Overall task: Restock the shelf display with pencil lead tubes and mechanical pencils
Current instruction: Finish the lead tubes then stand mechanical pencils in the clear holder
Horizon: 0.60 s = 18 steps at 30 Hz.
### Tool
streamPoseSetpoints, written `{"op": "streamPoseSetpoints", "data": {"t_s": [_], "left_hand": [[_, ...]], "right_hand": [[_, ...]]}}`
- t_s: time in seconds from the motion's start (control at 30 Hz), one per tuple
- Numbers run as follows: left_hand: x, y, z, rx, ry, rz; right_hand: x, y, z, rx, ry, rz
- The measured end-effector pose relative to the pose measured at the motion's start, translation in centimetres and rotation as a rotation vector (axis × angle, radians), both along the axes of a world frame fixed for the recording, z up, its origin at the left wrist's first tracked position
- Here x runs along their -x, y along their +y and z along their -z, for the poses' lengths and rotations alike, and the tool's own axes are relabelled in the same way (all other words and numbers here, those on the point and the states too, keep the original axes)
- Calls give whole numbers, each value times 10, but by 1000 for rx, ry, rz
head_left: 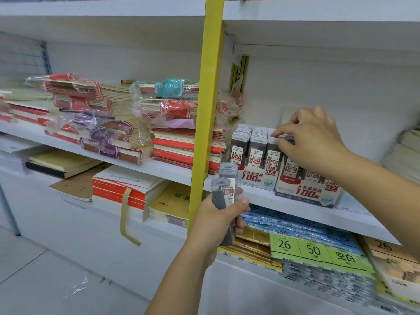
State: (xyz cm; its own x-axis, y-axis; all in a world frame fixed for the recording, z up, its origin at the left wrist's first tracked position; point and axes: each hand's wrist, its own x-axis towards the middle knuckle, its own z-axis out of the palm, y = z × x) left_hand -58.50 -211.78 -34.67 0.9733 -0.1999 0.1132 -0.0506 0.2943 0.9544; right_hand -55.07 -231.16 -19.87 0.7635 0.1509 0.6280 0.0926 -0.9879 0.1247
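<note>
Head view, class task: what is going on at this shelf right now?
A person is restocking pencil leads. Their left hand grips a bundle of lead tubes in front of the shelf, one label reading 0.7 HB. Their right hand reaches over the 0.7 display box, its fingers curled on a single tube at the top of the rows. The 0.5 display box beside it looks full. No mechanical pencils are in view.
</note>
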Motion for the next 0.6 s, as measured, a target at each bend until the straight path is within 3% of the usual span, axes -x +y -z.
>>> {"op": "streamPoseSetpoints", "data": {"t_s": [0.07,0.13,0.23,0.33,0.6], "left_hand": [[1,0,-1,-11,-11,22],[2,1,-2,-29,-28,51],[6,0,-3,-60,-59,115],[10,-2,-3,-109,-70,168],[12,3,-2,-101,-88,159]], "right_hand": [[9,1,3,32,-89,-55],[24,7,12,-101,-81,-221],[46,24,32,-476,259,-407],[51,33,51,-646,464,-454],[51,8,47,-1062,388,-505]]}}
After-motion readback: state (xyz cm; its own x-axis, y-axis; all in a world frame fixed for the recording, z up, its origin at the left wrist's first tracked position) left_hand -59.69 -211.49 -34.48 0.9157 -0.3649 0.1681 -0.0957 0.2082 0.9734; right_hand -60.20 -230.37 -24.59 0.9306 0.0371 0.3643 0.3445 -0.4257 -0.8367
